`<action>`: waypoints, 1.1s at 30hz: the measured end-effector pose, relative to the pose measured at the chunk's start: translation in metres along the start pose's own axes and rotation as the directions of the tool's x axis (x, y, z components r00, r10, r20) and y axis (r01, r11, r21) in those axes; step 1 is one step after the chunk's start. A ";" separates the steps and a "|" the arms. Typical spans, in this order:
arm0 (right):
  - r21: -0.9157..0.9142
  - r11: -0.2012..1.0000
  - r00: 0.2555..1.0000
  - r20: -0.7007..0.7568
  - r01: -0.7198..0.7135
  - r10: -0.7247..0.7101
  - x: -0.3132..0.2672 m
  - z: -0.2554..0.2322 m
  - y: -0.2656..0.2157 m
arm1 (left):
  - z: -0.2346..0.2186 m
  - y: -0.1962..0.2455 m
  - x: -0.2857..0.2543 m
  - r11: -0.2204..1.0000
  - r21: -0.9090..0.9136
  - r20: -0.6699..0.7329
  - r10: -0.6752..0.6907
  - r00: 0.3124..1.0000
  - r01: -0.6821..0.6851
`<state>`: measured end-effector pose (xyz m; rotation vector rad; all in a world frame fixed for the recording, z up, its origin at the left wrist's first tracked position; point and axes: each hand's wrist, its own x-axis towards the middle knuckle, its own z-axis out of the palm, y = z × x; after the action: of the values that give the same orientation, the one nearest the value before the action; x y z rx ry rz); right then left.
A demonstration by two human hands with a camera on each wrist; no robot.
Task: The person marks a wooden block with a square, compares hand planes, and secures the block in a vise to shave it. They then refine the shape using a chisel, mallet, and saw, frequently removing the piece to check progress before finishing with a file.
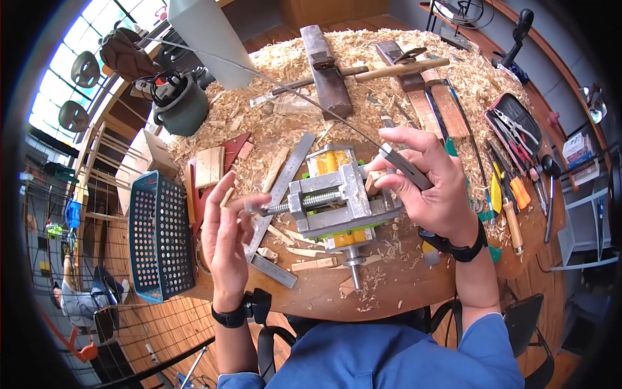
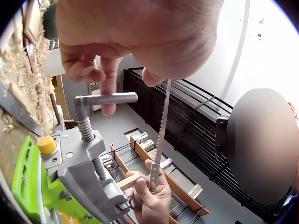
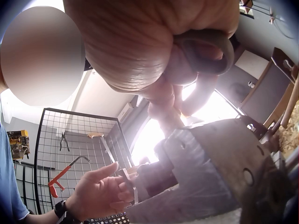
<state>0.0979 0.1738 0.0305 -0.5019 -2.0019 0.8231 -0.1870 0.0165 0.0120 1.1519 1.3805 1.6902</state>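
Saw (image 2: 162, 127): held above the table (image 1: 311, 305) in the right hand (image 1: 437, 185), its blade slanting up and away to the left.
Handle (image 1: 409, 170): clamped between right thumb and fingers; the sensible hold, as the blade is toothed.
Feel: probably light; so thin a blade should flex and could kink if twisted.
Wood (image 2: 127, 181): in the vise (image 1: 355, 188), its end at the right thumb; I cannot tell whether the thumb presses it. Likely light and stiff.
Vise: on the table, metal, likely heavy.
Left hand (image 1: 225, 240): fingers apart, some bent, at the vise's bar (image 2: 107, 99); contact is unclear.
Edges: the table's near rim runs between vise and person; the basket (image 1: 162, 240) bounds the left.
Room: open air above the vise; 2 planes (image 1: 330, 84) (image 1: 402, 68) lie low beyond, while the white block (image 1: 210, 42) stands tall at far left.
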 end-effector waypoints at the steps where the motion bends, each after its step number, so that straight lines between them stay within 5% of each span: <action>1: 0.000 1.000 1.000 0.004 -0.003 0.003 0.000 -0.001 -0.001 | -0.002 0.003 -0.001 0.999 -0.001 0.025 0.045 0.999 -0.045; 3: -0.007 1.000 1.000 0.006 -0.013 0.013 0.000 -0.002 -0.002 | 0.001 0.015 -0.006 1.000 -0.027 0.017 -0.006 1.000 0.006; 6: 0.011 1.000 1.000 -0.002 -0.014 0.014 -0.001 0.000 0.000 | 0.001 0.023 -0.013 0.961 0.244 0.122 -0.166 0.978 0.133; 9: 0.038 0.999 1.000 -0.010 -0.011 0.011 0.000 0.000 -0.001 | 0.007 0.014 -0.018 0.918 0.265 0.092 -0.329 0.940 0.296; 21: 0.013 1.000 1.000 -0.003 0.017 -0.017 -0.001 0.001 0.001 | 0.006 -0.013 -0.005 0.950 -0.064 -0.093 -0.311 0.946 0.306; 27: 0.020 1.000 1.000 -0.009 -0.023 0.024 0.000 0.001 -0.002 | -0.001 -0.010 0.011 0.871 -0.227 -0.081 -0.464 0.882 0.437; 29: 0.035 0.998 0.998 -0.007 -0.058 0.059 -0.001 0.001 0.000 | -0.009 -0.010 0.017 0.804 -0.311 0.032 -0.525 0.851 0.508; 33: 0.061 0.995 0.997 -0.013 -0.074 0.075 0.000 0.002 0.000 | -0.010 -0.003 0.021 0.804 -0.270 0.059 -0.535 0.843 0.529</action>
<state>0.0964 0.1732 0.0298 -0.5494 -1.9481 0.9197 -0.2045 0.0317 0.0133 0.5160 1.2737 1.4176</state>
